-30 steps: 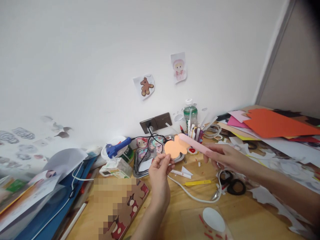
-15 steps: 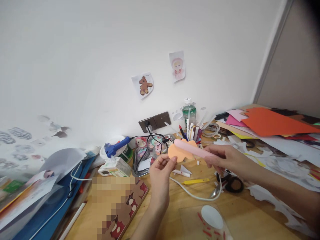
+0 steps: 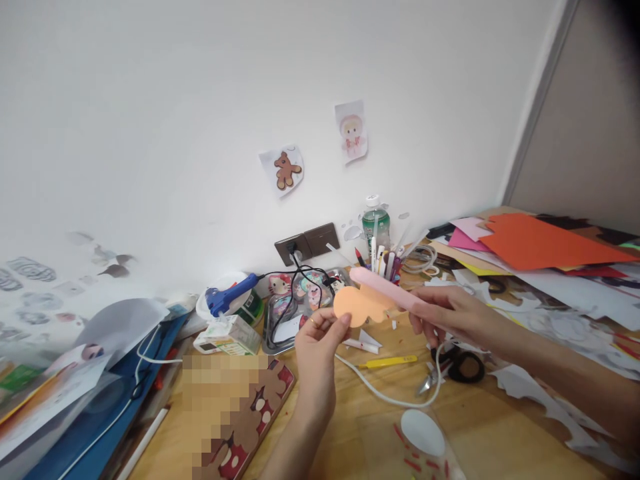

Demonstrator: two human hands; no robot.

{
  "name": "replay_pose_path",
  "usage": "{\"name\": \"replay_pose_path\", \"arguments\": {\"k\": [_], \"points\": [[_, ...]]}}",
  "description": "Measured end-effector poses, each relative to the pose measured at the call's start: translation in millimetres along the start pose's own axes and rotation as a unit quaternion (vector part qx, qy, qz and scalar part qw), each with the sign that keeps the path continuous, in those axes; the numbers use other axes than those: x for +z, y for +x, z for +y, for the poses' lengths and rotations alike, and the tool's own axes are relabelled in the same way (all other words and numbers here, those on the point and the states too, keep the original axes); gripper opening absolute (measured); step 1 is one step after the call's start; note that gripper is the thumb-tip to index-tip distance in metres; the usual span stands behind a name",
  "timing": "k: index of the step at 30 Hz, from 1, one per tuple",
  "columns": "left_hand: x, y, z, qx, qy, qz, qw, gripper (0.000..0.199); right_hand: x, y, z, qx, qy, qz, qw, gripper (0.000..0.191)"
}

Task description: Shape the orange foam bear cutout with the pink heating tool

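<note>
Pinched between the thumb and fingers of my left hand (image 3: 320, 337) is a light orange paper cutout (image 3: 353, 307) with a wavy, lobed outline. My right hand (image 3: 445, 310) is closed around a slim pink round-ended wand (image 3: 383, 287). The wand slants across the cutout's upper edge and hides part of it; I cannot tell whether they touch. A white cord (image 3: 383, 398) loops over the table below, one end rising to my right hand. Under that hand lie black-handled scissors (image 3: 467, 365). Yellow tweezers (image 3: 390, 362) rest between the hands.
A blue glue gun (image 3: 233, 295) lies on a tub behind a small carton (image 3: 235, 335). The metal tray (image 3: 273, 343) holds character pieces and black cables. Pens stand before a green bottle (image 3: 376, 227). Coloured paper (image 3: 550, 243) is piled right; a white oval (image 3: 423, 432) lies in front.
The pink wand has shifted slightly relative to the orange cutout, towards its upper edge, uncovering more of its left lobe. Both hands keep their hold. The whole view has shifted slightly.
</note>
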State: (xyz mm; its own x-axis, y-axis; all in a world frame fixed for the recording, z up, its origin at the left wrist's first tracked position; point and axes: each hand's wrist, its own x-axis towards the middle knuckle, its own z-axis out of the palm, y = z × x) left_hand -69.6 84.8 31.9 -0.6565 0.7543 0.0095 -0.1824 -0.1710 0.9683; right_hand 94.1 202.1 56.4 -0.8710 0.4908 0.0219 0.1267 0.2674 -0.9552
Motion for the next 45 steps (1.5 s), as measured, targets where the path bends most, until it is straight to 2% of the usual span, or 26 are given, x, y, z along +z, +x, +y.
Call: {"name": "replay_pose_path", "arguments": {"k": [8, 15, 19, 24, 27, 32, 37, 45], "points": [[-0.7, 0, 0, 0.004, 0.001, 0.008, 1.000, 0.016, -1, -2, -1, -0.016, -0.039, 0.045, 0.998, 0.029], [7.5, -6, 8, 0.018, -0.012, 0.049, 0.999, 0.013, -3, -1, -1, -0.004, -0.002, 0.024, 1.000, 0.033], [6.6, -6, 7, 0.011, -0.008, 0.042, 0.999, 0.013, -1, -1, -1, -0.013, -0.029, 0.018, 0.999, 0.029], [6.1, -5, 5, 0.011, -0.003, 0.035, 0.999, 0.014, 2, -1, -1, -0.001, -0.028, 0.037, 0.999, 0.029], [4.5, -4, 3, 0.016, -0.005, 0.033, 0.999, 0.015, 2, 0, 2, -0.010, -0.021, 0.022, 0.999, 0.029], [-1.7, 1, -4, 0.000, -0.002, 0.004, 1.000, 0.017, 2, 1, 6, -0.013, -0.040, 0.017, 0.999, 0.027], [-2.4, 1, -7, 0.003, -0.006, 0.000, 1.000, 0.016, 3, 0, 6, -0.010, -0.042, 0.017, 0.999, 0.024], [-1.1, 1, -8, -0.010, -0.030, 0.007, 0.999, 0.017, 5, 0, 3, -0.008, -0.061, 0.019, 0.998, 0.028]]}}
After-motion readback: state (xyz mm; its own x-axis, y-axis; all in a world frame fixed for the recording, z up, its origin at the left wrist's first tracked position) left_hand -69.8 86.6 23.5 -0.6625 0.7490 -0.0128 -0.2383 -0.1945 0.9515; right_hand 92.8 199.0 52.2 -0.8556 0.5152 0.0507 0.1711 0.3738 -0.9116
